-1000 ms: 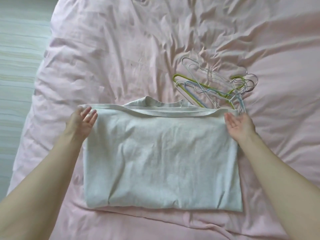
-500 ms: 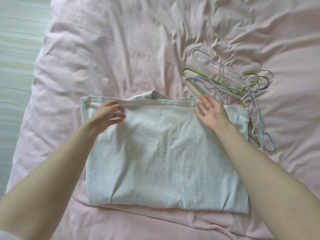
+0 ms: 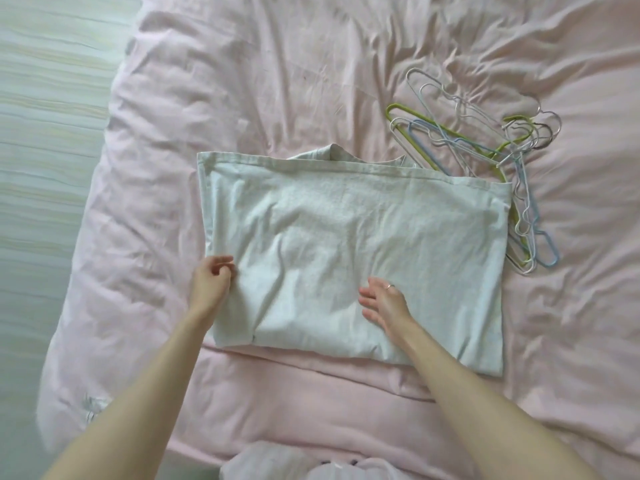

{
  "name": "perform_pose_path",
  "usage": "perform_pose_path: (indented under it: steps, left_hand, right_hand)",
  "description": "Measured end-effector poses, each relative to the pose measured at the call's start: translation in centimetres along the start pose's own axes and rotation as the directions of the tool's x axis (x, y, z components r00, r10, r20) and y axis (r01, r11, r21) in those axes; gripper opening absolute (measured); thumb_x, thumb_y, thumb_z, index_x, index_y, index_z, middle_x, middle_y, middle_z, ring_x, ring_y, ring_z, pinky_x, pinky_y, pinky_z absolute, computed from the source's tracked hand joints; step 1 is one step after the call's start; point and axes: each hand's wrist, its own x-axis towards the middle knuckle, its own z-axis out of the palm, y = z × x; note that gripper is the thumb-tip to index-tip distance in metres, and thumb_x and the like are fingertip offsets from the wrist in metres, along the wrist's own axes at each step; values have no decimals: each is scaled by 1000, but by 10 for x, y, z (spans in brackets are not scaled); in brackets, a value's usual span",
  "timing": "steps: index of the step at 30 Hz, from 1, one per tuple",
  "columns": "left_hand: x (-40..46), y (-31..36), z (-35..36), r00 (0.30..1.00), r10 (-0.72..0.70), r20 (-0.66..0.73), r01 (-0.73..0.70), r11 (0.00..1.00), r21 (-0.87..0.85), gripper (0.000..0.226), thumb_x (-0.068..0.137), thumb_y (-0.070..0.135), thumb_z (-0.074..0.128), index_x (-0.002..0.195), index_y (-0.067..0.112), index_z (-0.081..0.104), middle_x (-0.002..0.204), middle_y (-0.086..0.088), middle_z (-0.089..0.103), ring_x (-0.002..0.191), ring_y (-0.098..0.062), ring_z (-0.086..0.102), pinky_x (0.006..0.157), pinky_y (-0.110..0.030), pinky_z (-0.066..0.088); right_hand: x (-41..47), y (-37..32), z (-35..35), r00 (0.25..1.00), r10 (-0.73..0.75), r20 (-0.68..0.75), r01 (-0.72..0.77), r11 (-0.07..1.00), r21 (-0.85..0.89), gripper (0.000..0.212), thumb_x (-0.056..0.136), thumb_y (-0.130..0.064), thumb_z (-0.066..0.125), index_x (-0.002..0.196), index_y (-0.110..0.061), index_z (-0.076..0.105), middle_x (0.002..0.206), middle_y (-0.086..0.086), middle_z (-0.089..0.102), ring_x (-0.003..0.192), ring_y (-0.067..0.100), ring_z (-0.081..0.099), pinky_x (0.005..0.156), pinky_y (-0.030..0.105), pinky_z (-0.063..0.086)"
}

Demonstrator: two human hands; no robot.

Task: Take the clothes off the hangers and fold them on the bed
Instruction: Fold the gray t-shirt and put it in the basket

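Both hands moved from far hem to near half of folded garment. Left hand pinches left edge; right hand spread flat. Risk: hangers under far-right corner snag next fold.

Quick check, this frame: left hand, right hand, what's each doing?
Left hand: fingers curled at the left edge of the folded garment; whether it grips the cloth cannot be told.
Right hand: open, fingers spread over the garment, holding nothing.

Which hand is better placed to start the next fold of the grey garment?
Left, probably. The left hand sits at the grey garment's left edge, fingers curled there. The right hand lies open mid-cloth, away from any edge.
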Motion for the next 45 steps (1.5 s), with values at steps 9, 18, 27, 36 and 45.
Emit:
perform_pose_path:
  steps: [9, 18, 27, 36, 45]
  left_hand:
    - [-69, -82, -35, 974, -209, 89, 220, 966, -136, 14, 90, 8, 53, 103, 8, 57, 91, -9, 61, 71, -17, 58, 65, -31, 49]
    - [-92, -92, -35, 995, -47, 89, 61, 984, -169, 23, 92, 1, 47, 91, 16, 64, 91, 1, 53, 74, -8, 51, 64, -12, 42]
    - [-92, -70, -31, 978, 67, 195, -17, 968, -249, 10, 90, 15, 58, 86, 16, 67, 88, 4, 64, 84, -9, 56, 79, -26, 43]
    - [-82, -74, -23, 998, -34, -52, 36, 999, 35, 17, 90, 15, 52, 97, 15, 68, 92, -6, 64, 81, -18, 55, 69, -25, 40]
    - [-89, -72, -10, 835, 544, 81, -487, 664, 567, 28, 83, 6, 56, 105, 17, 71, 81, -13, 69, 78, -38, 58, 71, -42, 44]
  right_hand:
    - [-36, 66, 12, 915, -296, 273, 387, 459, -799, 49, 100, -27, 39, 146, -16, 31, 156, 2, 22, 144, 18, 18, 115, 29, 16]
    - [-49, 89, 15, 919, -223, 326, 378, 250, -892, 57, 99, -34, 37, 151, -20, 17, 159, 4, 2, 147, 20, 4, 119, 37, 11]
    - [-48, 83, 17, 930, -186, 316, 358, 283, -889, 55, 99, -30, 38, 150, -18, 20, 159, 5, 5, 146, 19, 7, 119, 33, 10]
    - [-46, 87, 17, 932, -192, 309, 356, 309, -882, 54, 99, -28, 37, 150, -19, 21, 159, 2, 4, 146, 17, 8, 118, 33, 12]
    - [-51, 82, 21, 940, -204, 274, 327, 300, -896, 51, 100, -30, 35, 148, -18, 27, 158, 4, 13, 145, 20, 15, 117, 37, 18]
